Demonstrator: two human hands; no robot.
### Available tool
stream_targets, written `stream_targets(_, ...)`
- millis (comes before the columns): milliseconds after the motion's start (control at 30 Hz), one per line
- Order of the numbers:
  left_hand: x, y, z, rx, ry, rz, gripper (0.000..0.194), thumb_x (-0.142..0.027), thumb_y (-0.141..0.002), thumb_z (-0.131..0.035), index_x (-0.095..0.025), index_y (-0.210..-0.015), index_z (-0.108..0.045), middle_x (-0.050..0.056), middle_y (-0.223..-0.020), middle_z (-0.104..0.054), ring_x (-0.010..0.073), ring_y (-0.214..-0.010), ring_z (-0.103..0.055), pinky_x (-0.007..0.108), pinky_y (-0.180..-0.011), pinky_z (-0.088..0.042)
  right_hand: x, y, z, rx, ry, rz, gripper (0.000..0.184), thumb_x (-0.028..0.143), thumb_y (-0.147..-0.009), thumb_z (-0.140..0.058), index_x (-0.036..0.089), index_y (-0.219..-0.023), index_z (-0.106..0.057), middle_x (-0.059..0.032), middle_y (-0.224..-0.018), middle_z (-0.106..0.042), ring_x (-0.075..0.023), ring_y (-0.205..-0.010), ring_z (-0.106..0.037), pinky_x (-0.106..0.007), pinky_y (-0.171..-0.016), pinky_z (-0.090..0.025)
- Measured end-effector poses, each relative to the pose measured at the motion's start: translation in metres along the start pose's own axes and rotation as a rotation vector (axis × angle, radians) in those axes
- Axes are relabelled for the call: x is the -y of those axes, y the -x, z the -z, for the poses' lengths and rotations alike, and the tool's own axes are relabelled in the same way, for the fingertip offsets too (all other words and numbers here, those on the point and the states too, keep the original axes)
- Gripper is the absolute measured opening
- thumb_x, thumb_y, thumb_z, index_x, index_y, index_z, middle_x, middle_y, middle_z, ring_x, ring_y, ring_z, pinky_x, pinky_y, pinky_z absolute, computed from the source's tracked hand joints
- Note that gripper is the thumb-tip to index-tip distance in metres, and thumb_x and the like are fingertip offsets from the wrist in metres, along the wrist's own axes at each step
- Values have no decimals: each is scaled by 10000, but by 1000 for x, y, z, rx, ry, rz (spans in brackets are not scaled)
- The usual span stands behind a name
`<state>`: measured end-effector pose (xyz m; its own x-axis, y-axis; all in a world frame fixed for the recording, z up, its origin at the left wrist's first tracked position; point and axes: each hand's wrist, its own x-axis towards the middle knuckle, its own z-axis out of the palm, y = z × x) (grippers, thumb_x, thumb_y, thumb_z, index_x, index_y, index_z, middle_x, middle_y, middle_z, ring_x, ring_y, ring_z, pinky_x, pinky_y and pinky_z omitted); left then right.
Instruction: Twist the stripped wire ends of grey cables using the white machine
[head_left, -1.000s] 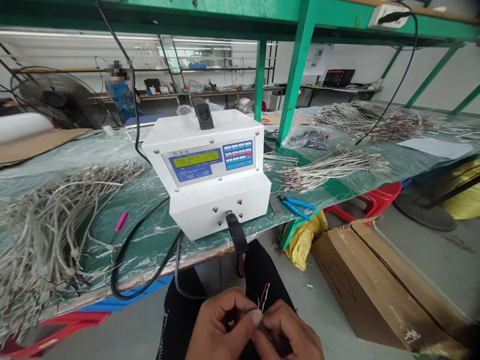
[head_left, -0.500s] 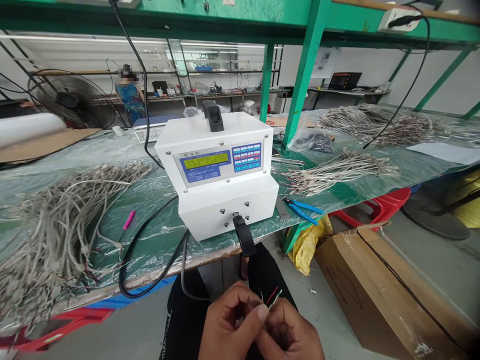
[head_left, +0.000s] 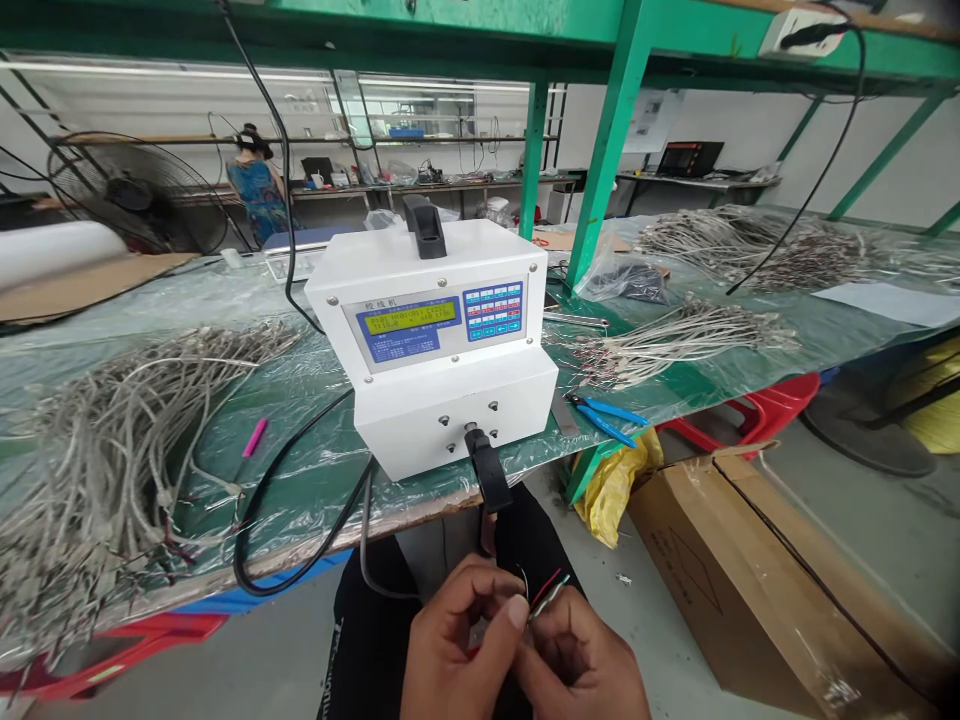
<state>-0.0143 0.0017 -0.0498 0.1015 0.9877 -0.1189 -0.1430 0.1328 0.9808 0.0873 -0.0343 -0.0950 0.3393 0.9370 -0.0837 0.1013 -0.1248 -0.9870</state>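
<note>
Grey cables (head_left: pixel 112 440) lie tangled far left of the left hand (head_left: pixel 457 640), whose thumb and fingers pinch thin red, green and black wires (head_left: pixel 546 590) against the right hand (head_left: pixel 585 665); both have edged slightly rightward, below the boxy white machine (head_left: pixel 442 350).

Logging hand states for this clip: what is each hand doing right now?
Left hand: closed, pinching the cable end.
Right hand: closed on the same cable end, below its coloured wires.

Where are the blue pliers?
In the head view, the blue pliers lie on the green table, just right of the white machine and in front of a bundle of grey wires.
</note>
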Motion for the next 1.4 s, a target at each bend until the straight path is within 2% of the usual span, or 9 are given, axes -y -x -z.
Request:
stream_targets(133,-8,-4,3,70,-75,-27,243,-305,-811,-705,-182,-605,-670,9,-660,-520,159,-659,-494,268,-650,-376,-1,-1,3,-10,65,63,385,404,-793,-681,204,-607,-410,83,-547,-290,-80,-494,-266,-220,-462,-223)
stream_targets(233,-5,-4,2,55,-13,-47,261,-319,-811,-708,-180,-594,-666,7,-644,-510,155,-643,-487,267,-634,-383,1,-1,2,17,-52,-44,418,452,-759,-728,204,-627,-419,90,-529,-334,-61,-436,-318,-181,-412,-261)
stream_targets(333,6,-2,-3,-38,76,-26,284,-352,-772,-740,-175,-574,-638,-11,-615,-476,136,-596,-445,248,-569,-377,6,0,-2,51,-293,-202,522,550,-687,-797,200,-663,-410,93,-541,-433,-33,-356,-386,-142,-359,-312)
stream_targets(433,18,1,-9,-119,194,92,303,-387,-718,-780,-177,-580,-610,-33,-588,-454,102,-511,-393,219,-471,-354,10,0,-6,70,-510,-259,595,563,-630,-859,189,-671,-399,90,-586,-491,-11,-343,-429,-113,-354,-348)
stream_targets(600,21,3,-14,-93,493,300,327,-405,-671,-818,-180,-639,-582,-66,-585,-463,23,-376,-247,159,-317,-201,9,-2,-6,151,-702,-203,493,456,-673,-878,172,-698,-475,76,-677,-531,-16,-369,-490,-126,-367,-410)
stream_targets(800,13,1,-16,-146,671,405,361,-393,-625,-882,-167,-688,-606,-70,-521,-466,28,-398,-356,108,-335,-250,8,-5,1,338,-730,-155,370,490,-806,-772,157,-808,-610,27,-709,-607,-38,-433,-558,-149,-461,-454)
stream_targets(967,6,0,-14,-58,587,393,326,-430,-693,-833,-189,-726,-616,-79,-511,-464,24,-352,-304,117,-316,-257,12,-6,6,360,-654,-168,405,527,-826,-737,142,-828,-614,18,-709,-607,-32,-428,-513,-157,-458,-439)
stream_targets(1200,0,-1,-6,-98,190,135,282,-435,-757,-765,-186,-758,-632,-2,-759,-533,103,-626,-467,163,-511,-424,13,-8,7,367,-514,-252,503,651,-835,-653,152,-862,-594,31,-626,-591,-28,-385,-465,-132,-409,-377)
stream_targets(1400,-11,-4,-3,-36,77,86,282,-416,-799,-714,-176,-699,-605,-10,-689,-494,124,-571,-455,219,-474,-442,21,-16,14,419,-333,-225,525,654,-835,-635,138,-767,-569,34,-600,-566,-6,-375,-352,-128,-389,-297)
